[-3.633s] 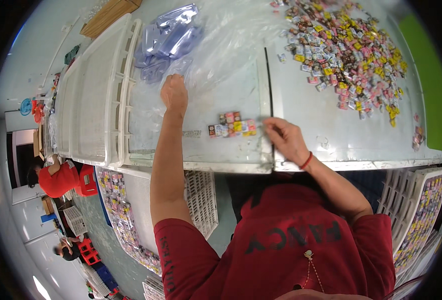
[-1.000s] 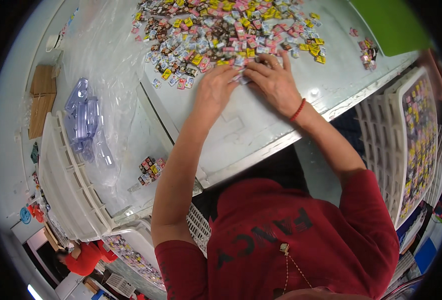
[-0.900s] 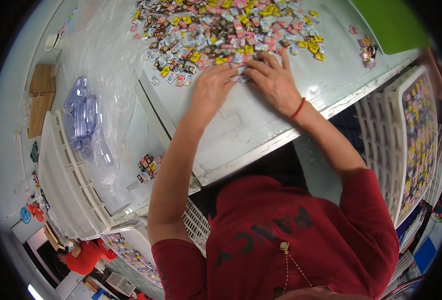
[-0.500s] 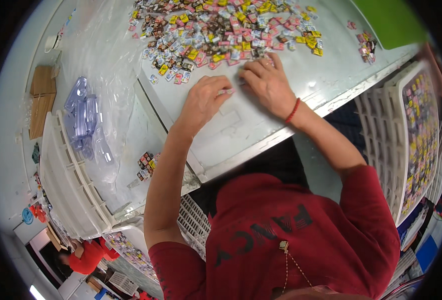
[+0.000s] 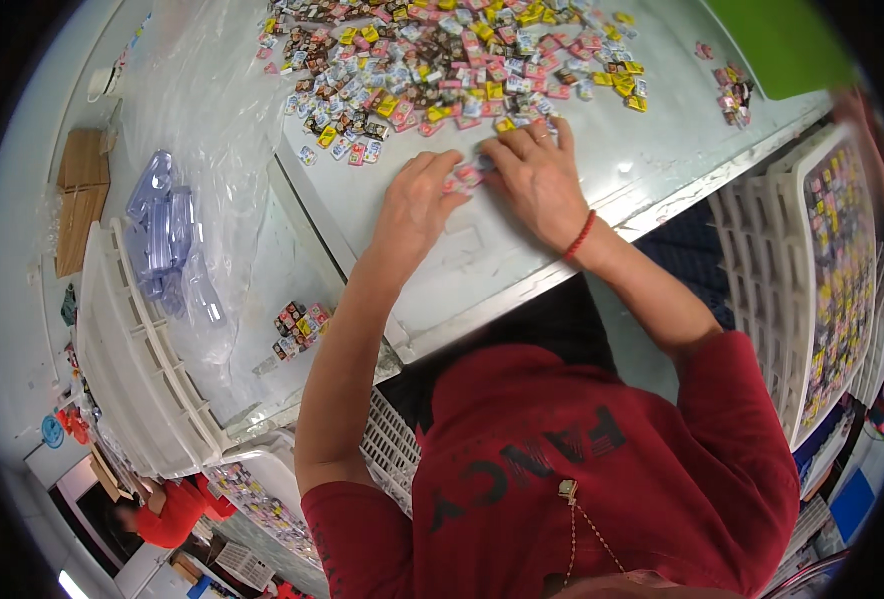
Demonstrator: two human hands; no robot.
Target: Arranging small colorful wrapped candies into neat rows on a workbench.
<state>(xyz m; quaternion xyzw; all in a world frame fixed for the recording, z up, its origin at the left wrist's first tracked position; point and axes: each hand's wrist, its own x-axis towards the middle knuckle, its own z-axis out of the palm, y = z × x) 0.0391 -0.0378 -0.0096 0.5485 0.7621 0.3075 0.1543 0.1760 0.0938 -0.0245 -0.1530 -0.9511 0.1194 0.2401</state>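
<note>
Between my hands, just above the white tabletop, is a short row of small pink-and-white carton-shaped pieces [image 5: 464, 180]. My left hand [image 5: 414, 205] is closed, its thumb and fingertips gripping the row's left end. On the other side, my right hand [image 5: 542, 185] has its fingers apart and bent down, the fingertips close to the row and to the near edge of the pile. Its thumb is mostly hidden. A large loose pile of similar pieces [image 5: 442, 70] in pink, yellow, brown and pale blue spreads across the table beyond both hands.
A small cluster of pieces [image 5: 300, 329] sits left of my left forearm. Clear plastic trays [image 5: 170, 235] lie on plastic sheeting further left. Stacked white trays [image 5: 797, 290] holding pieces stand at right, below a green board [image 5: 787, 45]. A person in red [image 5: 172, 514] is at lower left.
My left hand has moved slightly right, bringing its pink pieces closer to my right hand. The right hand has shifted slightly nearer to me, its fingers more spread. More pink pieces show between the hands.
</note>
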